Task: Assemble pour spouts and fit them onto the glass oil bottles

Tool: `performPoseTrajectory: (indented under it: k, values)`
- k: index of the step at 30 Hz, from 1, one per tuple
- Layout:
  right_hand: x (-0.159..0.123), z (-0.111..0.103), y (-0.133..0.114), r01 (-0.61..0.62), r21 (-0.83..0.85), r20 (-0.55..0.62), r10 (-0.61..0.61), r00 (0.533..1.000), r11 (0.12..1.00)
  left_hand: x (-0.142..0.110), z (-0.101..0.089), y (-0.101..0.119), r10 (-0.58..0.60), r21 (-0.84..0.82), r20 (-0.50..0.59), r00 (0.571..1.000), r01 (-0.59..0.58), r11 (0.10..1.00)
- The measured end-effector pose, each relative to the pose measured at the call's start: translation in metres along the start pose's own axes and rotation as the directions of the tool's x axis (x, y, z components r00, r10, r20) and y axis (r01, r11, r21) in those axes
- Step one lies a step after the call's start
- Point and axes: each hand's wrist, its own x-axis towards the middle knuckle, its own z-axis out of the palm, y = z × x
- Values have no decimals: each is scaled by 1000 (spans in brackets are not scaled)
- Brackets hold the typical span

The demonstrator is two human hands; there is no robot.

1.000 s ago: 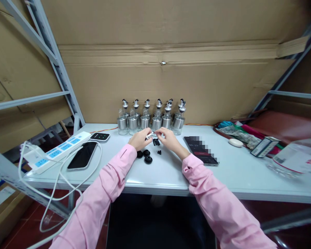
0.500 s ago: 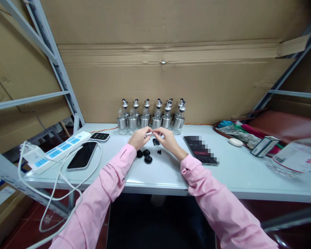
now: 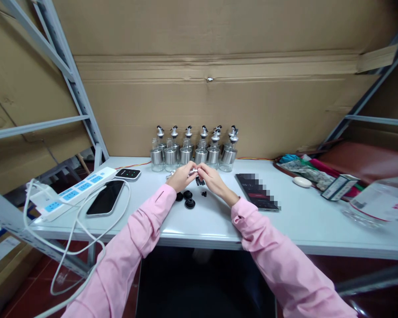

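My left hand and my right hand meet above the middle of the white table, fingers pinched together on a small silver spout part held between them. Just below the hands lie round black rubber stoppers and smaller black bits. Behind the hands stands a row of several glass bottles with steel bands and spout tops. Both arms wear pink sleeves.
At the left lie a white power strip with cables, a black phone and a small black device. Right of the hands lie a dark flat box, a white oval object, a small carton, cloth and a plastic container. Cardboard lines the back.
My hands have drawn closer together around the silver part; the right hand shifted a little left. Nothing on the table moved.
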Motion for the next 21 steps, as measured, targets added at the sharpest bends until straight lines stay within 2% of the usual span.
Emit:
performPoseTrajectory:
  k: [6,9,13,16,19,21]
  values:
    - [3,3,9,-83,45,-17,83,996,996,1,2,-1,52,-4,31,998,-52,999]
    - [4,1,13,-152,199,42,146,988,968,1,0,-1,91,17,9,996,-91,996]
    - [4,-5,9,-154,301,137,117,984,941,1,-4,-1,105,61,-27,994,-103,993]
    - [4,-9,3,-160,270,135,128,983,949,1,-7,0,101,102,-52,993,-96,990]
    - [5,-12,3,-141,139,123,124,985,980,2,-10,4,77,183,-98,992,-58,981]
    - [6,-15,7,-146,29,192,138,972,989,2,-12,7,71,230,-135,988,-38,972]
